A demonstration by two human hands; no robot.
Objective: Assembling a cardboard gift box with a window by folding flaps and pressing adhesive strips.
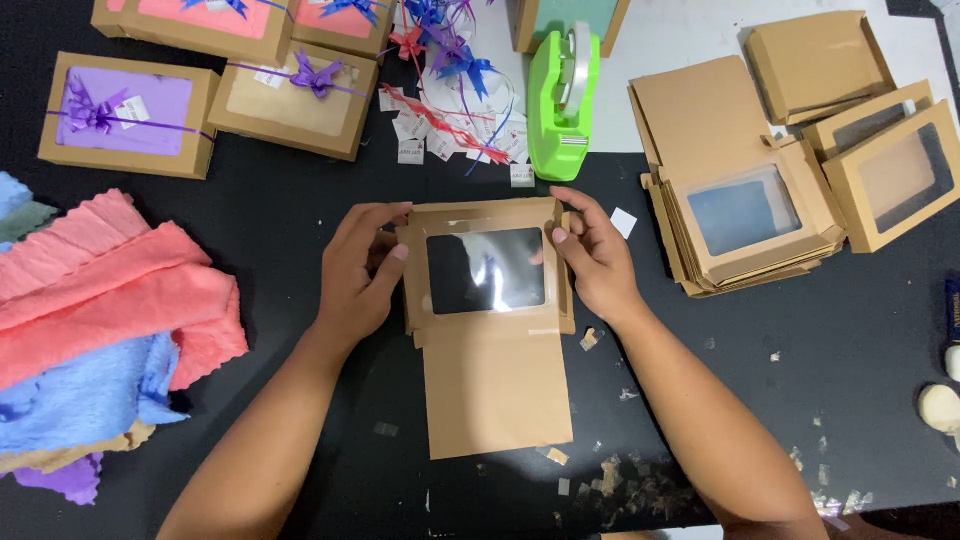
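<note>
The left hand (362, 268) grips the left edge of a flat brown window box (490, 320) at mid-frame, thumb on top, while the right hand (592, 258) pinches its right edge by the window. The box lies on the black table (280, 400) with its long axis running top to bottom of the frame, the window end toward the top and the plain flap toward the bottom. Around it sit towels (110, 320) at left, ribboned boxes (200, 90) upper left, a green tape dispenser (562, 100) above, and flat boxes (740, 210) at right.
</note>
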